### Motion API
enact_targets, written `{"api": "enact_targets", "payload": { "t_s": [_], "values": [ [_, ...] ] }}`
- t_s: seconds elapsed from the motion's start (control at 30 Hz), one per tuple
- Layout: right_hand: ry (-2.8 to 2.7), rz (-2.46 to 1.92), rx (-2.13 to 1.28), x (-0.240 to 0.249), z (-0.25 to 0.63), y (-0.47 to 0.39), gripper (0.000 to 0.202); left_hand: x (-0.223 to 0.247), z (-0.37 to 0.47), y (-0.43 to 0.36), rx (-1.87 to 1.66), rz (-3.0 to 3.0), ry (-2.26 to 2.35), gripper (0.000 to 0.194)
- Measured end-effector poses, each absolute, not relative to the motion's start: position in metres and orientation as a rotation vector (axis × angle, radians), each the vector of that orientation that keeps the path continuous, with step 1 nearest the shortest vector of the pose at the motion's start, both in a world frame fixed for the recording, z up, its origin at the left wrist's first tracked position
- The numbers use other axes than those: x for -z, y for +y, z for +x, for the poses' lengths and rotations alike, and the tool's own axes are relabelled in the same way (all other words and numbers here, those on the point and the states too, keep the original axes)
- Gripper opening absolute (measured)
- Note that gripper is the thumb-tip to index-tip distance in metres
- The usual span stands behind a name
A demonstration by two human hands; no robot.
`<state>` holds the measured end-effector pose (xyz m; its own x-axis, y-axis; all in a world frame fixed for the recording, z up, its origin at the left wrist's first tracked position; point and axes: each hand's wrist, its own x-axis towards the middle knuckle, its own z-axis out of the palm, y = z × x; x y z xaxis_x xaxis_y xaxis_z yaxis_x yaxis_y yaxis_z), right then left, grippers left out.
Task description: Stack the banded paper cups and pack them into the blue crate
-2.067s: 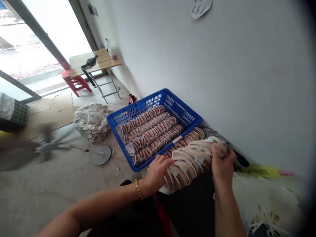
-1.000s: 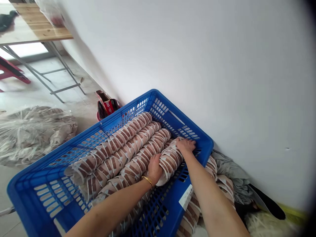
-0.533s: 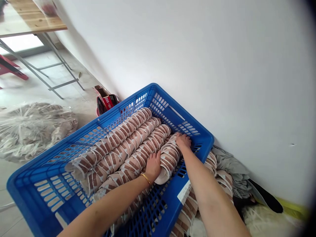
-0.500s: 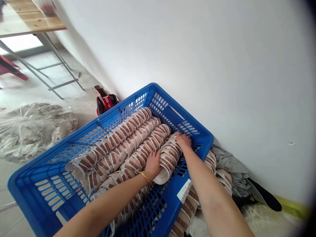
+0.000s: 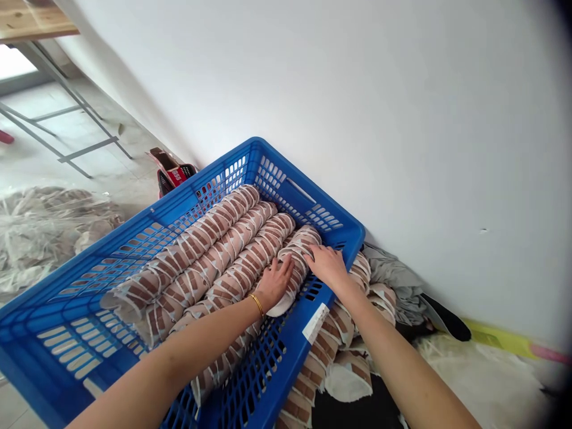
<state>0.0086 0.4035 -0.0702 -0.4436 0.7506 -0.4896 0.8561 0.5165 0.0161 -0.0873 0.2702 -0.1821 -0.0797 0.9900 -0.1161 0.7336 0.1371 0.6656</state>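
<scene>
In a blue plastic basket (image 5: 344, 221) lie long rolls of nested fabric pieces, beige and brown with pale edges. The short stack of fabric pieces (image 5: 300, 253) nearest the basket's right wall is under both hands. My left hand (image 5: 273, 283) rests on its left side near the lower end, fingers spread. Against its right side, my right hand (image 5: 328, 264) touches it with fingers stretched and apart. To the left, a long fabric roll (image 5: 250, 262) lies alongside. Part of another roll below is hidden by my left forearm.
A white wall (image 5: 357, 107) stands behind the basket. More fabric stacks (image 5: 308, 369) and grey cloth (image 5: 393, 274) lie right of it. On the left are a plastic-wrapped bundle (image 5: 49, 226), a red box (image 5: 176, 174) and a metal-legged wooden table (image 5: 36, 21).
My right hand has come from the short stack's far end to its right side. My left hand has shifted further onto the stack. The whole view has moved slightly right.
</scene>
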Motion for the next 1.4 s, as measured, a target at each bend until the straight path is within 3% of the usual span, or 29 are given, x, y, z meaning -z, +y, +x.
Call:
{"api": "enact_targets", "payload": {
  "t_s": [0.37, 0.57, 0.63, 0.87, 1.03, 1.2, 1.4],
  "values": [
    [2.546, 1.402, 0.386, 0.07, 0.013, 0.397, 0.034, 0.195, -0.074, 0.277, -0.448, 1.574, 2.026, 0.06],
    [2.735, 1.528, 0.453, 0.039, 0.043, 0.362, 0.037, 0.181, -0.097, 0.269, -0.51, 1.641, 1.866, 0.103],
    [2.783, 1.612, 0.482, 0.031, 0.068, 0.336, 0.039, 0.178, -0.11, 0.268, -0.52, 1.694, 1.767, 0.109],
    [2.9, 2.007, 0.697, 0.037, 0.157, 0.206, 0.029, 0.173, -0.112, 0.258, -0.565, 1.591, 1.884, 0.106],
    [2.77, 2.006, 0.959, 0.051, 0.164, 0.134, 0.025, 0.188, -0.077, 0.246, -0.662, 1.35, 2.146, 0.09],
    [2.776, 2.047, 1.018, 0.057, 0.164, 0.119, 0.025, 0.201, -0.081, 0.239, -0.775, 1.399, 2.078, 0.094],
    [2.755, 2.053, 1.014, 0.06, 0.187, 0.126, 0.025, 0.194, -0.116, 0.224, -0.804, 1.651, 1.77, 0.085]
  ]
}}
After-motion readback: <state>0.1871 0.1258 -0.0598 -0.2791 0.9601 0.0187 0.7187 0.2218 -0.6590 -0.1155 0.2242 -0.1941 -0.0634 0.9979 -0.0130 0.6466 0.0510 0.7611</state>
